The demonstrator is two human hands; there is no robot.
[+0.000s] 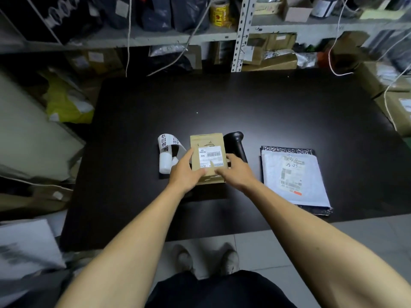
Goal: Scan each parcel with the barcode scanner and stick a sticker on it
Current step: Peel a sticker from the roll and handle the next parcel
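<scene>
A small brown cardboard parcel (208, 143) with a white barcode label lies in the middle of the black table (255, 112). My left hand (185, 172) grips its left side and near corner. My right hand (236, 168) grips its right side, fingertips on the label's near edge. Just right of the parcel, partly behind my right hand, lies the black barcode scanner (236, 143). Left of the parcel sits a white sticker roll (168, 153) with a strip of printed stickers curling off it. A grey poly-mailer parcel (293, 176) with a label lies flat at the right.
Metal shelves (242, 34) packed with boxes and bags stand behind the table, with white cables hanging down. Cardboard boxes (398, 107) stand at the right, a yellow bag (66, 103) and white packages at the left. My feet stand on grey floor tiles below the table's near edge.
</scene>
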